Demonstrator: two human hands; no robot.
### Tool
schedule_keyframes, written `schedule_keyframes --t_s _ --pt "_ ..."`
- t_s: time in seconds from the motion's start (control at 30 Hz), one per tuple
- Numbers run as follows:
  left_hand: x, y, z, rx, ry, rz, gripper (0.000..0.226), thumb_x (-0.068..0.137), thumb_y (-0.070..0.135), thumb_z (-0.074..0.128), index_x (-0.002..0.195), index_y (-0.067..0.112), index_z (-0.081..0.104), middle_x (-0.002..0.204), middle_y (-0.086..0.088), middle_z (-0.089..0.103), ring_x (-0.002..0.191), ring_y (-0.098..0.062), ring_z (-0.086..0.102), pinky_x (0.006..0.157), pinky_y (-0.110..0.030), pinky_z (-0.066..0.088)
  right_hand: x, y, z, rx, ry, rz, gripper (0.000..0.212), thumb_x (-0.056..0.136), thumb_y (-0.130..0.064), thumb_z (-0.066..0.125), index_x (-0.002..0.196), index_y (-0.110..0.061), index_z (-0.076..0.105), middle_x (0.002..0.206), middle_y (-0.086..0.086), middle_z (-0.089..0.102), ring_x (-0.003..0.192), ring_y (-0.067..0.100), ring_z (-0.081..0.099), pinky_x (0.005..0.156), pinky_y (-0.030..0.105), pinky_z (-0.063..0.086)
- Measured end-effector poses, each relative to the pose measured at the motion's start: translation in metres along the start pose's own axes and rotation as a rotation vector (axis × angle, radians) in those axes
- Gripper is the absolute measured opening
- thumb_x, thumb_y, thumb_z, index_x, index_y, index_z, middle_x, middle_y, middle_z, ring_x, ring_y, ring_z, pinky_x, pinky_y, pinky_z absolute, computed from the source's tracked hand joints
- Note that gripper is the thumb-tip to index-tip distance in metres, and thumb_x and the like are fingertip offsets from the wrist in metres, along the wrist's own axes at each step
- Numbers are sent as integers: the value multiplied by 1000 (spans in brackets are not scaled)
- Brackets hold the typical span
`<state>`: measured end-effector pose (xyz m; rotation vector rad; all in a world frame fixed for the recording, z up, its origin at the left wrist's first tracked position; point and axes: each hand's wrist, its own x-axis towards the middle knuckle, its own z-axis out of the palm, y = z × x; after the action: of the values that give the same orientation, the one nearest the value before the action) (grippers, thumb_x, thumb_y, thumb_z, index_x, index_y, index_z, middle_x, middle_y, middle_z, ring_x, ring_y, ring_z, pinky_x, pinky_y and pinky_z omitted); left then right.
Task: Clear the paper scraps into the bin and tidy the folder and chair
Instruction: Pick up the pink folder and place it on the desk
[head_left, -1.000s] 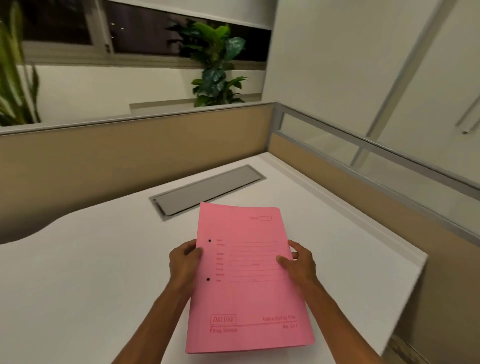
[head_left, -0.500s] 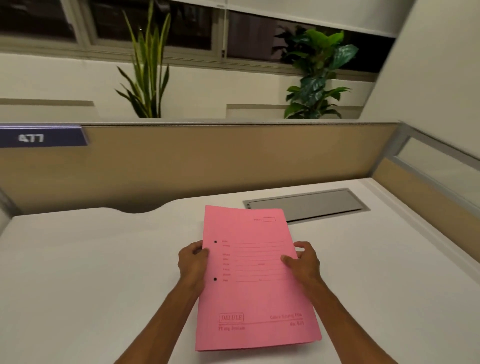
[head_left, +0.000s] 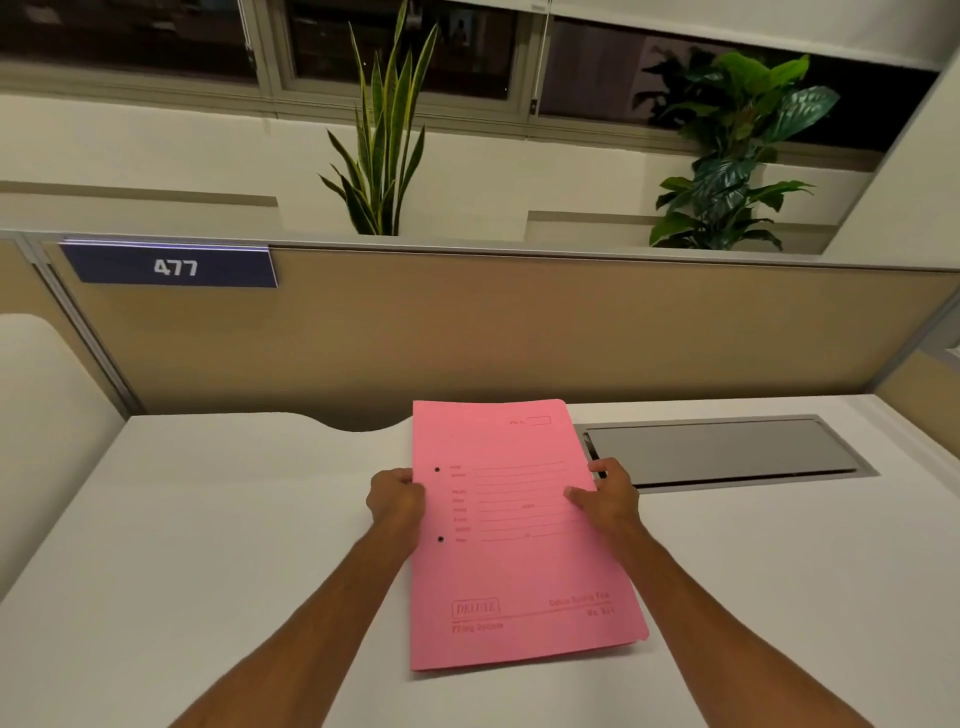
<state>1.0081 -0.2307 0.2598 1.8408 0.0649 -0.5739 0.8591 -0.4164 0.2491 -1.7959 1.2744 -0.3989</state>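
Pink folder (head_left: 519, 535) lies closed over the white desk (head_left: 234, 545), pinched at mid-edges by the left hand (head_left: 396, 500) and right hand (head_left: 607, 499), likely to square it.

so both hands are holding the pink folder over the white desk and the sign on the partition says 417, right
Not quite: the sign on the partition reads 477, not 417, as the head view shows. The rest stands: the left hand and the right hand hold the pink folder by its side edges over the white desk.
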Motion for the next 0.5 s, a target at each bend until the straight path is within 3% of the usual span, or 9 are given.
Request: schedule_keyframes --t_s 0.1,0.23,0.4,0.5 --pt "13 5 -1 60 16 -1 15 93 -4 50 91 2 64 103 -20 66 81 -29 60 76 -38 53 11 -4 11 -16 3 5 47 79 -7 74 118 -7 48 116 20 61 99 33 61 87 43 53" --pt "24 5 -1 114 54 4 28 92 -4 53 66 9 53 93 -15 61 78 -27 56 71 -34 49 20 -6 22 -36 8 9 46 79 -7 74 117 -6 49 115 19 62 101 34 61 90 44 52" --pt "27 2 -3 165 28 36 12 91 -1 54 91 0 66 104 -21 69 77 -27 60 78 -38 54 22 0 28 -62 15 17 47 78 -8 76 119 -4 52 121 19 60 105 34 60 92 43 50" --pt "25 2 -2 137 53 30 17 90 -2 58 106 1 62 116 -21 64 92 -33 64 85 -41 54 23 1 30 -103 28 2 50 77 -9 77 120 -1 53 123 20 59 110 36 58 97 46 49"
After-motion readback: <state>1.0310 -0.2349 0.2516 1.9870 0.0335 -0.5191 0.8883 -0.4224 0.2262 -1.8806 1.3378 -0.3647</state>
